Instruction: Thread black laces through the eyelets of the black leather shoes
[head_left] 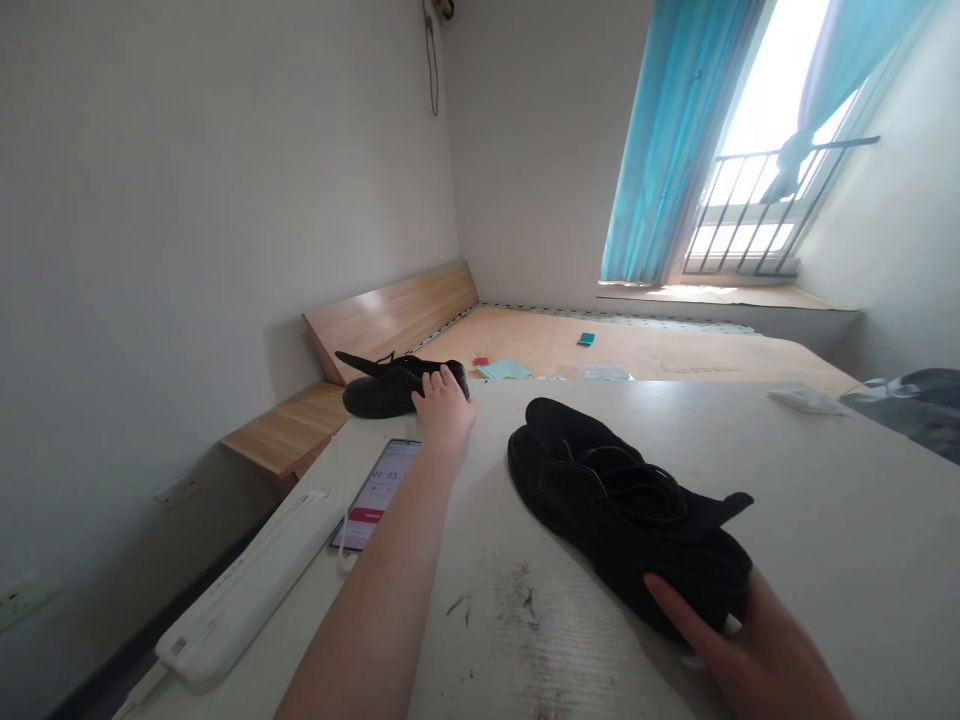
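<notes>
Two black lace-up shoes lie on a white table (825,520). The far shoe (379,390) sits at the table's back left corner, and my left hand (444,405) is stretched out to it with the fingers curled over its heel end. The near shoe (622,500) lies in the middle, laces loose and tongue sticking up. My right hand (739,650) cups the heel of this near shoe at the bottom right, fingers wrapped against its side.
A phone (379,490) with a lit timer screen lies left of my left forearm, beside a long white power strip (247,585). Dark smudges (517,600) mark the tabletop. A bare wooden bed base (637,350) with small items, blue curtains (667,140) and a barred window stand behind.
</notes>
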